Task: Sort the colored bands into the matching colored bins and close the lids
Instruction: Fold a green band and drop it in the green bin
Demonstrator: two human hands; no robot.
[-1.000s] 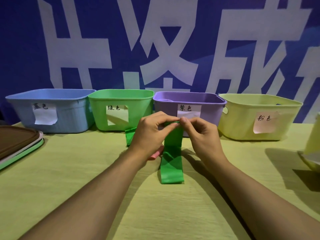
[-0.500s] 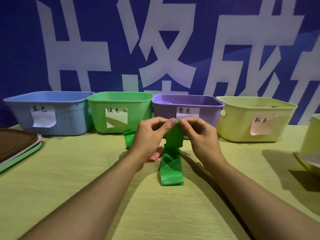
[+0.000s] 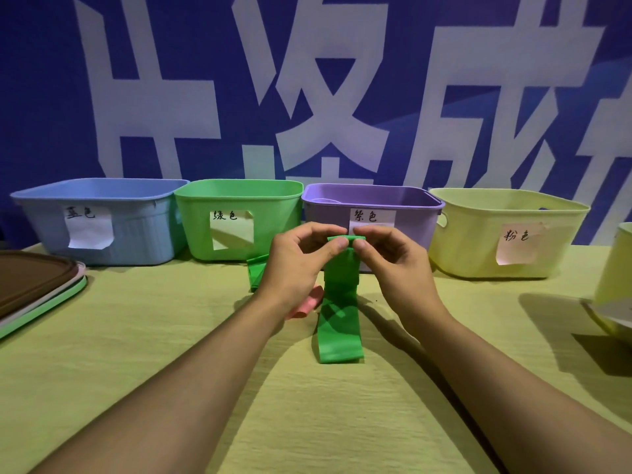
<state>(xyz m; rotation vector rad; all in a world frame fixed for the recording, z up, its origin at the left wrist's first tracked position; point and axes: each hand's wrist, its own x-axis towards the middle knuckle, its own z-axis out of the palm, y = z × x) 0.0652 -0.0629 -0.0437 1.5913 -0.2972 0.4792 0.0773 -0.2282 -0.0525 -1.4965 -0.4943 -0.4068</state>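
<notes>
both hands pinch the top fold of the green band (image 3: 340, 302), the left hand (image 3: 301, 258) and the right hand (image 3: 393, 261) meeting thumb to forefinger at its upper edge, just in front of the purple bin (image 3: 410, 227). the band hangs down from that pinch with its long axis running toward the person, its lower end lying flat on the table (image 3: 171, 371). the green bin (image 3: 236, 217), open-topped, stands up and to the left of the grip, so the left hand is the nearer one, and the coming move looks like a lift up and leftward over the rim. a second green piece (image 3: 256, 271) lies at the foot of that bin and a pink band (image 3: 306, 304) peeks out beneath the left wrist; both are partly covered by the hand, so their full shape cannot be made out. the inside of the green bin is hidden by its front wall. something pale seems to lie in the purple bin, perhaps a band. stacked lids (image 3: 37, 289) lie cut off at the left edge.
</notes>
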